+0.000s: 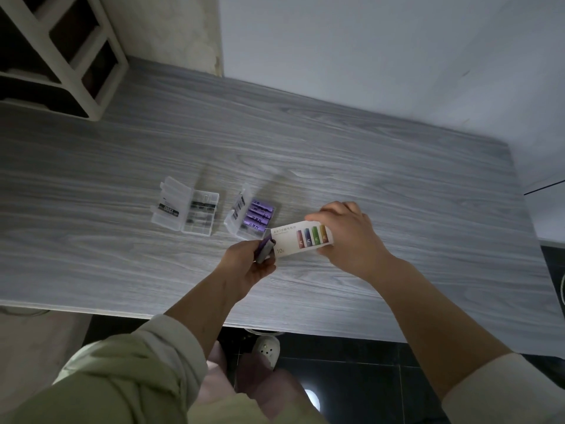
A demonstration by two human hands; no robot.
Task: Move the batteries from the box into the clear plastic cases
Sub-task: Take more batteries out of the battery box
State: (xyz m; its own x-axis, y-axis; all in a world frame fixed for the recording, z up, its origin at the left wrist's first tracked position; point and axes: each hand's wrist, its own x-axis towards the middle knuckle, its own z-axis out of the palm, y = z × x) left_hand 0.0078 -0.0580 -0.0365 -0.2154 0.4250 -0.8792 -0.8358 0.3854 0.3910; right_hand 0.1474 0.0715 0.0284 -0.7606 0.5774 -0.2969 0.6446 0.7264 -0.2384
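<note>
My right hand (348, 231) grips a white battery box (301, 240) printed with coloured batteries, held just above the grey table (367, 166). At the box's left end my left hand (247, 266) pinches a purple battery (264, 248) that sticks out of my fingers. Just beyond it lies an open clear plastic case (249, 217) with three purple batteries in its tray. A second open clear case (186, 212) lies further left and holds dark batteries.
A white shelf unit (61, 53) stands on the table's far left corner. A white wall (382, 56) runs behind the table. The table's front edge is close to my body, with a dark tiled floor (367, 377) and a slipper (266, 350) below.
</note>
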